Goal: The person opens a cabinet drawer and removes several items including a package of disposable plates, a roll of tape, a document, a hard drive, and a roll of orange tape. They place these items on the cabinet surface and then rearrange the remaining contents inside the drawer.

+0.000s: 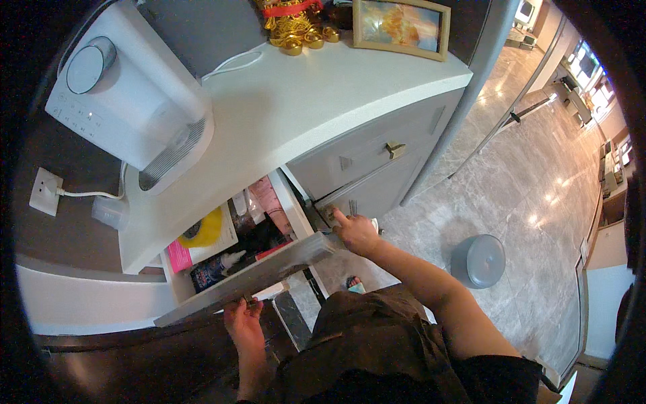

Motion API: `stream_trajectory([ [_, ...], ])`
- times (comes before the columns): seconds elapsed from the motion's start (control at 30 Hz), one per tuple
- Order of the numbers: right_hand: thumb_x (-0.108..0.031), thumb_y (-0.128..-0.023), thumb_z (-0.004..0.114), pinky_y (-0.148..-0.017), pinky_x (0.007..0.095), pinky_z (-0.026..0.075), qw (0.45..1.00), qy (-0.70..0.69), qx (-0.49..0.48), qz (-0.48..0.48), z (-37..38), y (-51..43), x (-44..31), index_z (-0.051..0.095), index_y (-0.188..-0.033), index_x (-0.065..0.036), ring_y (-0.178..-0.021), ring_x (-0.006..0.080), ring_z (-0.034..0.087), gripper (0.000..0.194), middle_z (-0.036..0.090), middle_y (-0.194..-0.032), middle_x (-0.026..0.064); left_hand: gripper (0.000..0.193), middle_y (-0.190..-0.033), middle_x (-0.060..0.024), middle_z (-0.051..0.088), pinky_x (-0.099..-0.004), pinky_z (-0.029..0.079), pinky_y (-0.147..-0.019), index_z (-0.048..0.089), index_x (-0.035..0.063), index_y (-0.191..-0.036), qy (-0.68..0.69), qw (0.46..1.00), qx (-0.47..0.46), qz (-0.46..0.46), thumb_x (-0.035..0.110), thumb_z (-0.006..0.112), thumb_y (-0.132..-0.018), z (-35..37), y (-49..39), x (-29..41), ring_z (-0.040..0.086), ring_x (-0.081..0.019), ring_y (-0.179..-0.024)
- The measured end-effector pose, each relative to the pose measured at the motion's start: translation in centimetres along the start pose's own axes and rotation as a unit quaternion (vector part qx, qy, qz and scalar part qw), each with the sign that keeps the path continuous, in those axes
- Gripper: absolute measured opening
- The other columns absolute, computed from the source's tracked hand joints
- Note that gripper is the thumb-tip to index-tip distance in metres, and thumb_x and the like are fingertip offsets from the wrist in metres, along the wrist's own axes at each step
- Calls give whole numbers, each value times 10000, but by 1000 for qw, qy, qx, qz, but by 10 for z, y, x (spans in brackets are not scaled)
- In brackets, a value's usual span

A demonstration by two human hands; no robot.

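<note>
A drawer of a grey-fronted cabinet is pulled out below the white countertop. My left hand has its fingers on the handle at the outer side of the drawer front. My right hand is by the drawer's right end, with a finger stretched towards the cabinet door; what its other fingers touch is unclear. Inside the drawer lie a yellow roll, a dark blue packet, a pink packet and a pink-and-white flat item.
On the countertop stand a white water dispenser, gold ornaments and a framed picture. A white plug sits in the wall socket. A round grey bin stands on the tiled floor to the right.
</note>
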State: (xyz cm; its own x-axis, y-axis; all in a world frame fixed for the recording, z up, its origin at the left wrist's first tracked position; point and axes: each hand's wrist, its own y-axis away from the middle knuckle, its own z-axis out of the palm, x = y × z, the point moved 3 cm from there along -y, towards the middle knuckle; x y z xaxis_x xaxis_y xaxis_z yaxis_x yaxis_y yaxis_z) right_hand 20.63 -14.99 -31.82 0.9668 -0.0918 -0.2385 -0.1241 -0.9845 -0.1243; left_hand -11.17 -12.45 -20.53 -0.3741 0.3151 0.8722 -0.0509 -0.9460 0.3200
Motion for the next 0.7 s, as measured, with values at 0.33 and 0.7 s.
stream_trajectory([
  [0.33,-220,-846,536,-649,402,495,984,-83,119,-105,-26,162,26,527,-1124,-81,-825,313,597,311,616,-952,142,172,-974,-63,571,-396,483,-814,545,90,-992,30,999,-21,-40,107,606,-832,-8,-29,0,567,-230,-891],
  [0.7,-82,-761,646,-579,386,475,969,-116,192,101,-92,315,107,521,-1119,-17,-621,294,570,384,624,-890,122,172,-950,-99,575,-388,498,-786,545,30,-962,21,997,-8,-72,111,621,-830,-5,-44,8,577,-245,-862],
])
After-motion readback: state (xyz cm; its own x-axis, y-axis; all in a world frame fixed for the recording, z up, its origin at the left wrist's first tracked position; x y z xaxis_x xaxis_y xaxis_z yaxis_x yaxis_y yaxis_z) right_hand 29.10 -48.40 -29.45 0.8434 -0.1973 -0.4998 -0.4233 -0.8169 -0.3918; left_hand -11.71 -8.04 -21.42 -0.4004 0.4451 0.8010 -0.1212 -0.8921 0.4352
